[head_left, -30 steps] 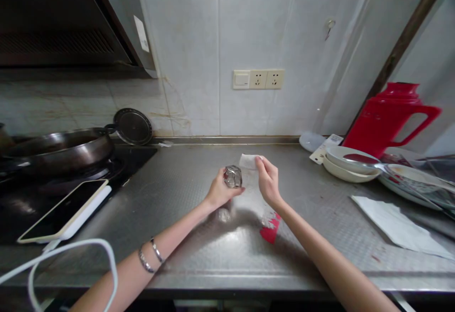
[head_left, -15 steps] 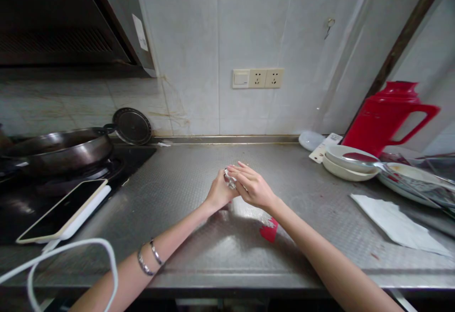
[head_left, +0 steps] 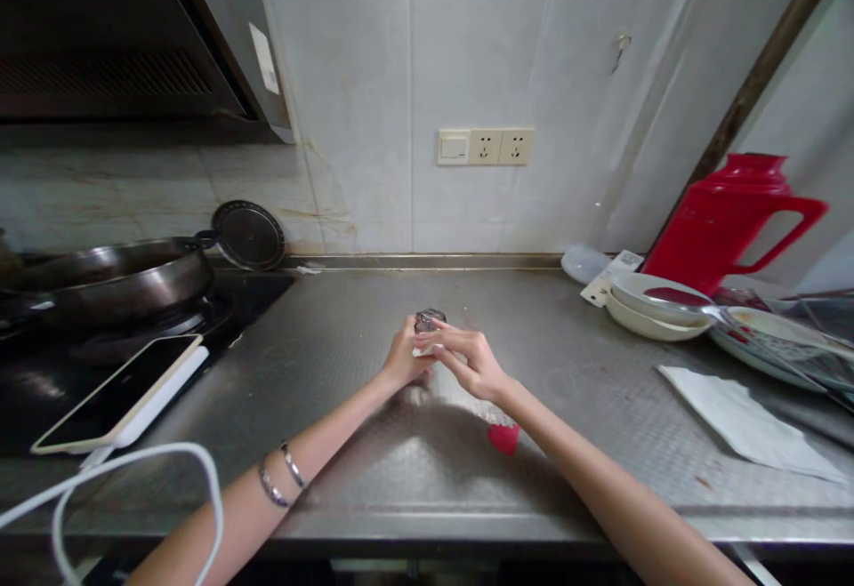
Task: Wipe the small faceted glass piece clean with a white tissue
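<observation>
Gripping left hand: a dark, shiny object is clasped by curled fingers over the metal counter.
Right hand: a white tissue is held against the object by half-bent fingers.
Object's top: covered half a second ago, now partly exposed.

At the frame's centre, the crinkled object is dark silver-grey, the tissue white. The surface is silver-grey, finely dimpled; the scrap at lower centre is red. At right, the flask is red, the paper sheet plain white. Upper left, the hood is black.
</observation>
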The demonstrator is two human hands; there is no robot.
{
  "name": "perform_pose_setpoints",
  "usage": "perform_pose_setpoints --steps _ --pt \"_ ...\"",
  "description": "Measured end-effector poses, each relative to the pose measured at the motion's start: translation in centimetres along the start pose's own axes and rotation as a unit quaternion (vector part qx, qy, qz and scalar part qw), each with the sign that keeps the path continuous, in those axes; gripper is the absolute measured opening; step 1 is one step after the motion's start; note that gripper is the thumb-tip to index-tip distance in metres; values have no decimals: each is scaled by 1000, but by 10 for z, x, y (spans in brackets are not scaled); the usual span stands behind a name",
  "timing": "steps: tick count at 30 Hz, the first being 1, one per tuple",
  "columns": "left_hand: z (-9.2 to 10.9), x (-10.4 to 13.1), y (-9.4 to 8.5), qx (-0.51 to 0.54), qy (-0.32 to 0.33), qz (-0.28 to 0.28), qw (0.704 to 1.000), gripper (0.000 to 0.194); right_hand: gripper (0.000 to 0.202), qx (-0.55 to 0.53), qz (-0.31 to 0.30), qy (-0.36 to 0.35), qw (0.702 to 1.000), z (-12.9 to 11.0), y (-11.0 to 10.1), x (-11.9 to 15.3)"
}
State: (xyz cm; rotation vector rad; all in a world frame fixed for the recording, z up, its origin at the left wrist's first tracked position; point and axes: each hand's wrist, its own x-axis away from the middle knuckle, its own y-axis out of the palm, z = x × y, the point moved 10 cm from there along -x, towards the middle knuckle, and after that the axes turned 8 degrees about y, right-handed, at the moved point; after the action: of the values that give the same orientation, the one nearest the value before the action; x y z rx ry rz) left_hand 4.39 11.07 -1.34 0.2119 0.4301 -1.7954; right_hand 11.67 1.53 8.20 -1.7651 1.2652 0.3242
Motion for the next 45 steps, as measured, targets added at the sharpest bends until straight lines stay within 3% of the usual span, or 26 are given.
perform_pose_setpoints --steps 3,6,8,11,14,18,23,25,28,31,33,36,40,45 --pt "5 2 -2 -40 -32 19 999 59 31 -47 105 89 989 21 -25 0" --pt "18 4 1 -17 -34 28 999 60 34 -33 252 171 952 46 -60 10" --pt "25 6 2 -4 -32 36 999 61 35 -1 287 190 939 53 -71 13" --pt "30 8 1 11 -29 44 999 60 35 41 221 177 958 54 -63 4" --pt "29 6 1 29 -34 46 998 60 32 59 140 119 981 45 -45 -2" --pt "25 3 -4 23 -38 51 998 58 31 69 116 38 990 29 -34 -1" --pt "25 -2 -9 28 -52 36 998 57 30 68 96 28 993 20 -29 -1" --pt "24 -2 -12 27 -63 41 997 58 28 59 110 63 990 24 -34 -1" --pt "26 -2 -13 21 -66 42 997 60 32 41 186 153 970 43 -55 3" --pt "30 -1 -11 11 -38 44 998 63 40 26 271 217 938 63 -76 10" --pt "33 0 -6 6 -9 30 999 62 43 6 280 242 929 75 -79 10" --pt "36 1 2 0 28 1 1000 66 44 -94 188 264 941 87 -57 1" --pt "38 1 5 -5 48 -12 999 74 42 -227 35 267 936 78 -20 -6" --pt "38 0 6 23 45 -13 999 67 57 -195 -4 249 949 66 -15 -7"
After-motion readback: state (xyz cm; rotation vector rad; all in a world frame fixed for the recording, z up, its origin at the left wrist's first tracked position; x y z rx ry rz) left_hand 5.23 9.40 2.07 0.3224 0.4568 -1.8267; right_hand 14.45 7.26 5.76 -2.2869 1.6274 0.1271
